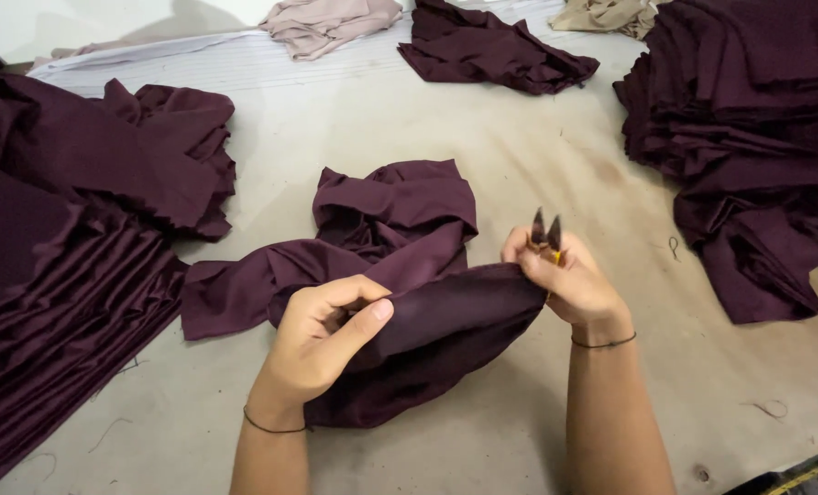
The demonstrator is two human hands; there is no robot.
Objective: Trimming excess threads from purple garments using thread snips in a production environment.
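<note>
A worn grey table [519, 165] filled my view, with loose threads on its bare patches. Along the left edge lay a layered stack of dark maroon fabric pieces [51, 266]; a second, taller stack [748, 137] stood at the right edge. Toward the far edge I saw a crumpled maroon piece [491, 50], with pale beige cloth [331, 23] to its left and another beige bundle [606, 14] to its right. No packages, labels or containers were visible to me.

At the middle of the table lay the maroon garment [400, 257] in hand, bunched and partly lifted at its near end. My left hand [322, 335] was closed on a fold of that garment, thumb pressed over the cloth. My right hand [565, 280] gripped the garment's edge just beside it while also holding small thread snips [546, 231], blades pointing up and slightly parted. The two hands were close together, joined by the cloth between them. A thin dark band circled each wrist.
</note>
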